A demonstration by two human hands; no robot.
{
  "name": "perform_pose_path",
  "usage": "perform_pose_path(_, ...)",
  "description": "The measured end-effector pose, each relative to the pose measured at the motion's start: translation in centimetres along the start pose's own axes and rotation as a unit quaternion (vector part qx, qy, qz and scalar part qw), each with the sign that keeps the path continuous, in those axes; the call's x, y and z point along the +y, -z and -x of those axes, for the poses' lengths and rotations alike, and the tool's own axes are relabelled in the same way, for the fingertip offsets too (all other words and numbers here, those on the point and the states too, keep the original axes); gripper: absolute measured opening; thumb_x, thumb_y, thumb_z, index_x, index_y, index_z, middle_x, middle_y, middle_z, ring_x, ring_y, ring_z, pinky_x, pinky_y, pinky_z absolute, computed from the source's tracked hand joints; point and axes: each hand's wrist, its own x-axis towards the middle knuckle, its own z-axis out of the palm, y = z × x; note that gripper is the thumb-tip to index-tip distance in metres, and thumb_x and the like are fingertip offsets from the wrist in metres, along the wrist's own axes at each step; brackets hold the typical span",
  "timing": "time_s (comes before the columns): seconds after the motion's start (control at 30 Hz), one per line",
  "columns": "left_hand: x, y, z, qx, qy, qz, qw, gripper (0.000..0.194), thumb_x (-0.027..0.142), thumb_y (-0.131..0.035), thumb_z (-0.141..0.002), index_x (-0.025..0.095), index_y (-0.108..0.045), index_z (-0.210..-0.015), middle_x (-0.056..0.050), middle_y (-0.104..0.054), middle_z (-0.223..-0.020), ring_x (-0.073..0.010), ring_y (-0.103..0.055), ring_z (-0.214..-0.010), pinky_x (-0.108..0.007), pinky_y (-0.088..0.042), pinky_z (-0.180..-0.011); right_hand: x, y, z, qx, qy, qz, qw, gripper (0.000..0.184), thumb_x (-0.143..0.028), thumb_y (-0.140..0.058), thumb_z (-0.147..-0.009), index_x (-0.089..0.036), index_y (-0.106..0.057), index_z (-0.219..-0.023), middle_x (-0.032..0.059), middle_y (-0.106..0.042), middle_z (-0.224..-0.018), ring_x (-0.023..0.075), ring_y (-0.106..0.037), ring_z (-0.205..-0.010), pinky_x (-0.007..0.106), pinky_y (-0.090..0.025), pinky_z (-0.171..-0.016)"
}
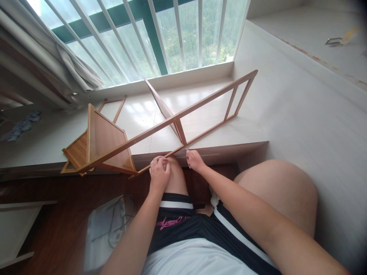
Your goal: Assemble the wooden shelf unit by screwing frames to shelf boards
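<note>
A wooden shelf frame (155, 131) lies on its side along the white window ledge, its lower rail over the front edge. My left hand (159, 172) is closed around this lower rail, beside my bent knee. My right hand (195, 161) is in a fist, pinching a thin metal tool (187, 149) that looks like a hex key. The tool's tip meets the rail where a middle shelf board (179, 131) joins it; most of the tool is hidden in my fingers. Another board (107, 137) is fixed between the rails toward the left end.
Barred windows (189, 38) stand behind the white ledge (206, 99), with a grey curtain (54, 49) at left. A clear plastic box (97, 229) with a cable sits on the dark floor. A metal item with a yellow part (338, 41) lies on the upper right surface.
</note>
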Motion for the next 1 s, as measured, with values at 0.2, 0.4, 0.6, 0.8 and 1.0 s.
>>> perform_pose_path(0.2, -0.1, -0.2, 0.0, 0.001, -0.002, 0.000, 1.000, 0.013, 0.024, -0.051, -0.083, 0.024, -0.058, -0.094, -0.006, -0.057, -0.116, -0.0252, -0.050, -0.110, -0.041, -0.040, -0.095, 0.5, -0.3, 0.0, -0.047, -0.018, -0.109, 0.993, 0.032, -0.041, -0.032, -0.088, -0.024, -0.031, -0.060, -0.0077, -0.030, -0.030, 0.0121, -0.039, -0.026, 0.022, -0.024, -0.032)
perform_pose_path(0.4, -0.1, -0.1, 0.1, 0.005, -0.002, 0.003, 1.000, 0.013, 0.025, -0.051, -0.084, 0.024, -0.059, -0.094, -0.006, -0.057, -0.116, -0.0257, -0.050, -0.110, -0.042, -0.040, -0.094, 0.6, -0.3, 0.2, -0.069, -0.014, -0.160, 0.985, 0.037, -0.045, -0.036, -0.088, -0.023, -0.031, -0.059, -0.0056, -0.038, -0.033, 0.0118, -0.042, -0.028, 0.021, -0.022, -0.031)
perform_pose_path(0.6, -0.1, -0.1, 0.1, 0.012, 0.004, 0.010, 1.000, 0.013, 0.024, -0.051, -0.083, 0.025, -0.059, -0.093, -0.005, -0.057, -0.115, -0.0248, -0.050, -0.110, -0.042, -0.040, -0.095, 1.4, 0.2, -0.1, -0.023, 0.016, -0.017, 0.999, 0.043, -0.048, -0.034, -0.090, -0.021, -0.040, -0.056, -0.0054, -0.037, -0.034, 0.0092, -0.035, -0.028, 0.023, -0.026, -0.034)
perform_pose_path(0.8, -0.1, -0.1, 0.1, 0.014, 0.011, 0.016, 1.000, 0.013, 0.024, -0.051, -0.083, 0.024, -0.060, -0.093, -0.006, -0.057, -0.116, -0.0248, -0.050, -0.111, -0.042, -0.040, -0.096, 1.3, 0.6, -0.1, -0.024, 0.016, 0.007, 1.000, 0.042, -0.050, -0.036, -0.089, -0.021, -0.042, -0.058, -0.0046, -0.039, -0.036, 0.0098, -0.038, -0.032, 0.023, -0.029, -0.037)
perform_pose_path(1.0, 0.0, 0.1, 0.2, 0.010, 0.016, 0.019, 1.000, 0.013, 0.024, -0.051, -0.083, 0.024, -0.060, -0.093, -0.006, -0.057, -0.118, -0.0248, -0.049, -0.113, -0.042, -0.040, -0.096, 0.9, -0.3, 0.4, -0.062, -0.006, -0.112, 0.992, 0.037, -0.048, -0.036, -0.087, -0.022, -0.039, -0.061, -0.0042, -0.044, -0.036, 0.0107, -0.041, -0.030, 0.021, -0.024, -0.032)
